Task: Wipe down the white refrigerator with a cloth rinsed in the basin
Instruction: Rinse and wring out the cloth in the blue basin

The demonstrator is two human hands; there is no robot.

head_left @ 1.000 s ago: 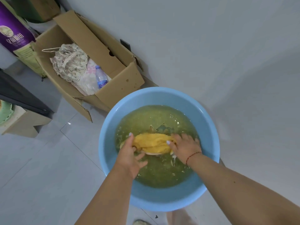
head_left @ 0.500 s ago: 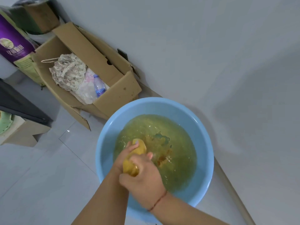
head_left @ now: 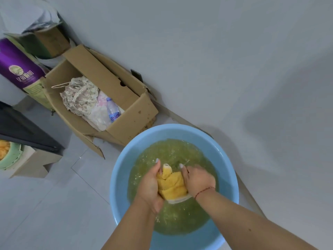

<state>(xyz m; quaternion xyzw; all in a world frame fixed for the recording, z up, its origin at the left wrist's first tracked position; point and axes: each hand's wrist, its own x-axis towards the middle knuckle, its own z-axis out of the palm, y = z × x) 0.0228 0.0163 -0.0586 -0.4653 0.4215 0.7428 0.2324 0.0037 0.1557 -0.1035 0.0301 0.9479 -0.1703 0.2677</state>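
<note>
Cloth (head_left: 173, 186), soaked and limp, probably heavy and dripping, sits bunched over the basin (head_left: 119, 177) middle; both hands (head_left: 175, 184) squeeze its ends, the best hold.

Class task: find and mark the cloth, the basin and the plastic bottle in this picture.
cloth (head_left: 173, 186), head view, on its yellow bunched middle.
basin (head_left: 119, 179), head view, on its bare blue left wall.
bottle (head_left: 113, 112), head view, on its labelled body.

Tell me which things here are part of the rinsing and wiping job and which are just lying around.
Part of the job:
yellow cloth, held by the left hand and right hand
blue basin of yellowish water

Lying about:
cardboard box
lace fabric
plastic bottle
purple package
</note>
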